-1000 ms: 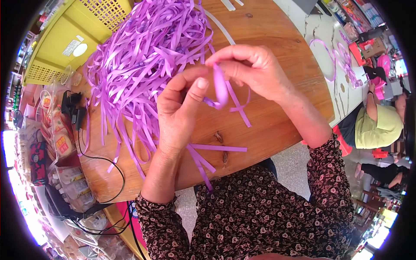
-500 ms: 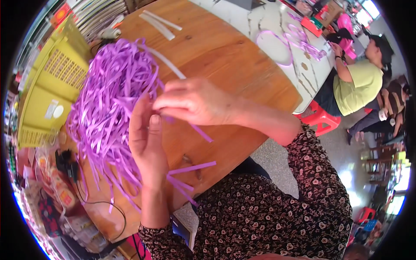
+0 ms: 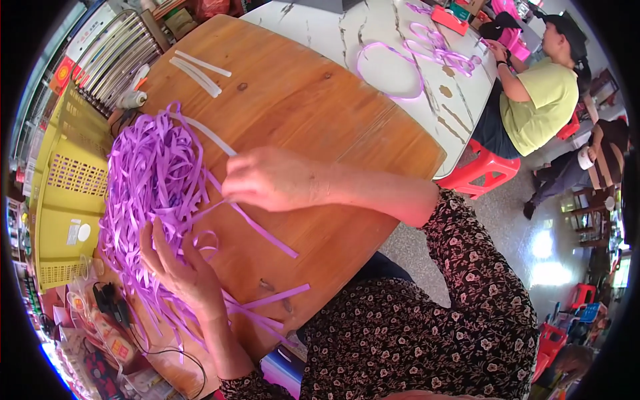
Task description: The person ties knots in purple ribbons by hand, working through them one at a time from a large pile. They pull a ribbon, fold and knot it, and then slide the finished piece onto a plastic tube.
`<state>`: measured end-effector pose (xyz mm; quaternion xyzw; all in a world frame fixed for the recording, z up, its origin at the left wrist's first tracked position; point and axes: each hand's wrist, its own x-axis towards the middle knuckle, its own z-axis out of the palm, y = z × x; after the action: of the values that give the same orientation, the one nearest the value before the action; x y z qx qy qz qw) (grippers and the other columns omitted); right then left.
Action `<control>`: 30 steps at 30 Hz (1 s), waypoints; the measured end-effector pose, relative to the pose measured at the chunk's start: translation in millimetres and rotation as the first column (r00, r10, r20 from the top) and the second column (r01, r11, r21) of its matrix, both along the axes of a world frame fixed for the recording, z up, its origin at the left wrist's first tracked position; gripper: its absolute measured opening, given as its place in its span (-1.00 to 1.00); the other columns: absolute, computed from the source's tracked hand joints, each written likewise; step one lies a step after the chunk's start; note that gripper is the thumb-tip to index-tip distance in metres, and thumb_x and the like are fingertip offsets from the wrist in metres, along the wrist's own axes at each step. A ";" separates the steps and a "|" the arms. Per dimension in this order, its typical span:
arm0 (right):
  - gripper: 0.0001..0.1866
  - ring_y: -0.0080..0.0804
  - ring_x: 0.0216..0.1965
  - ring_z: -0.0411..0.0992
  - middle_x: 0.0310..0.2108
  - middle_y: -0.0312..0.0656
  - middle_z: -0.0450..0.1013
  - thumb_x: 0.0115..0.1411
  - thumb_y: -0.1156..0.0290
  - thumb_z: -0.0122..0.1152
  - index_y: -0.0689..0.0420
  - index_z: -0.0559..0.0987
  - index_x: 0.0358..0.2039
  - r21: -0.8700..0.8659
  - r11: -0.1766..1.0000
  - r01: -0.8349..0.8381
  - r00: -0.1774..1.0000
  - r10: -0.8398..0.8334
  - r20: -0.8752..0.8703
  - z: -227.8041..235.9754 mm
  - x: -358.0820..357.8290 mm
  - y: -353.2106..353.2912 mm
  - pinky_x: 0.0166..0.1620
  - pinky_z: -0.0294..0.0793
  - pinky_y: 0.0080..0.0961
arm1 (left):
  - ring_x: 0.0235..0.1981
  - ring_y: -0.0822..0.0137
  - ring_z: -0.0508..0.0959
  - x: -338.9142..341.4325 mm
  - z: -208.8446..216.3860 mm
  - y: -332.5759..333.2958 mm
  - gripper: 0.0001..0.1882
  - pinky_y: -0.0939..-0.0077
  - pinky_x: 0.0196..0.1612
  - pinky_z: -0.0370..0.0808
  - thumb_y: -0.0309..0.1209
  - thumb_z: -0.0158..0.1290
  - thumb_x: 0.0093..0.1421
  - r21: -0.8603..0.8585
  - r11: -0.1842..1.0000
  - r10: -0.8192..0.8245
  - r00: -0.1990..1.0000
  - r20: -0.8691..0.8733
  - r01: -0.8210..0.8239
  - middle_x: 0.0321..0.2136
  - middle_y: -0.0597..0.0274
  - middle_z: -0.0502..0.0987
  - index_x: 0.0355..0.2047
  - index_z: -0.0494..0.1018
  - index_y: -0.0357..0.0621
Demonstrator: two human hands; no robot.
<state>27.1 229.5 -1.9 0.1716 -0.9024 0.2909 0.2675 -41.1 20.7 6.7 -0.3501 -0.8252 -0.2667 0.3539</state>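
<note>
A big tangled heap of purple ribbon strips [image 3: 155,170] lies at the left of the wooden table [image 3: 313,100]. My left hand [image 3: 180,270] rests on the heap's near side, its fingers spread and gripping nothing. Over the middle of the table, my right hand [image 3: 273,181] pinches one purple ribbon strip [image 3: 208,211] that stretches back toward the heap. Another strip end [image 3: 270,235] lies on the wood below that hand. Several loose ends [image 3: 277,297] stick out beside my left wrist. The fingertips of my right hand are partly hidden.
A yellow plastic basket [image 3: 57,220] stands left of the heap. Translucent white sticks [image 3: 195,75] lie at the table's far left. A white marbled table [image 3: 333,30] adjoins, with purple ribbon loops [image 3: 440,50]. A person in yellow-green [image 3: 540,100] sits there on a red stool [image 3: 477,170].
My hands, close together before, have moved apart. My left hand has gone down and left onto the heap, opening its fingers. A ribbon strip now stretches between my right hand and the heap.
</note>
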 end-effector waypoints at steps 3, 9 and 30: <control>-0.86 -0.30 -0.36 0.42 -0.44 -0.22 0.38 0.13 0.35 0.07 0.13 0.48 -0.48 0.107 0.994 -0.028 0.995 0.037 -0.088 1.3 5.0 -16.3 -0.31 0.42 -0.32 | -0.09 0.23 0.44 16.3 1.7 12.9 -0.66 0.41 0.01 0.36 -0.55 -0.08 0.23 0.405 0.887 -0.431 0.716 0.549 0.224 -0.10 0.11 0.44 0.03 0.34 -0.27; -0.87 -0.37 -0.39 0.40 -0.49 -0.26 0.34 0.09 0.34 0.07 0.10 0.44 -0.52 0.193 0.981 0.037 0.984 -0.002 -0.181 3.1 14.5 -16.9 -0.32 0.40 -0.39 | -0.58 0.64 0.32 15.3 -11.7 19.1 -0.81 0.76 -0.54 0.18 -0.42 -0.04 0.27 0.747 0.654 -0.757 -0.103 0.646 -0.119 -0.53 0.43 0.45 -0.18 0.47 -0.24; -0.60 -0.40 -0.29 0.40 -0.23 -0.31 0.47 -0.11 0.41 0.36 0.06 0.60 -0.17 0.173 0.984 -0.043 0.975 0.079 -0.207 13.5 -10.8 -22.0 -0.20 0.34 -0.45 | -0.58 0.69 0.28 2.2 -3.1 -7.8 -0.90 0.80 -0.55 0.16 -0.48 0.10 0.18 0.690 0.715 -0.686 0.078 0.723 -0.113 -0.55 0.47 0.45 -0.33 0.54 -0.23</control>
<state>16.3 207.5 11.5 0.2515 -0.8840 0.2023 0.3383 -38.9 12.9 3.5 -0.1290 -0.6188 -0.7352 -0.2448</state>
